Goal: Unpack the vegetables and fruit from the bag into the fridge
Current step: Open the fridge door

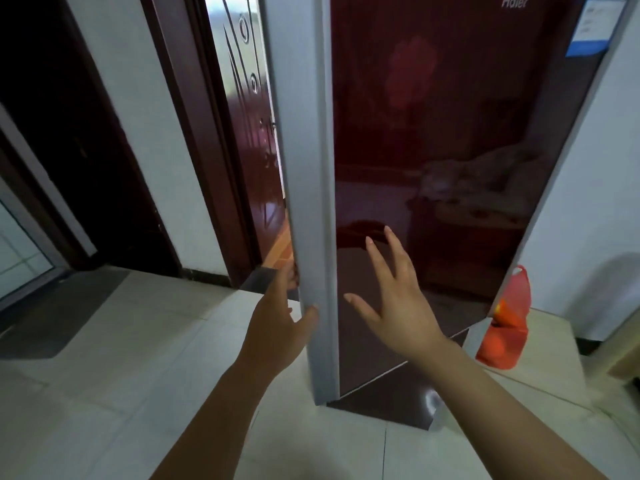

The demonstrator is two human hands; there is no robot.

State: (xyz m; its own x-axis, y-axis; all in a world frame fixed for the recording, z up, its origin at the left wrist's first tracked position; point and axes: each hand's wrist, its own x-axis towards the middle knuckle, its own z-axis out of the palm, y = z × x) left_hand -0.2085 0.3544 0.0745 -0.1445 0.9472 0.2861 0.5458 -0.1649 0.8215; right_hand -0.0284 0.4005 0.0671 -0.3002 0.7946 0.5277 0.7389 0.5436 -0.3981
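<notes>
Glossy tiles [104, 375], left hand [277, 327] pinching grey fridge door edge [311, 202], right hand [398, 306] splayed, perhaps touching.

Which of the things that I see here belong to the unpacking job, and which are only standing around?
Job: fridge door; left hand gripping its edge; right hand open before it; red bag on the floor.
Only around: grey mat; wooden door; blue label on the fridge.

I see a fridge door [450, 150] with glossy dark-red front and matt grey edge [311, 168]; thin plastic bag [505, 327]; smooth, faintly shiny floor tiles [121, 375].
</notes>
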